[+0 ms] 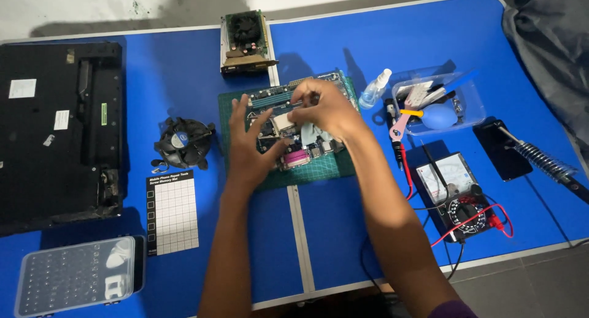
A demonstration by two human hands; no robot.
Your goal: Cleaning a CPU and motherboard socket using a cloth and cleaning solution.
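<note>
Wiping the circuit board (288, 125); right hand (322, 109) pinching a cloth (310, 134), left hand (248, 149) open, steadying just beside; next, gentle strokes.

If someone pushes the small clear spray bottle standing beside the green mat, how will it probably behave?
The spray bottle looks tall and narrow on a small base, so it would likely tip rather than slide. It seems to be thin clear plastic, so probably light. Once down, its round body may roll on the smooth blue table.
</note>
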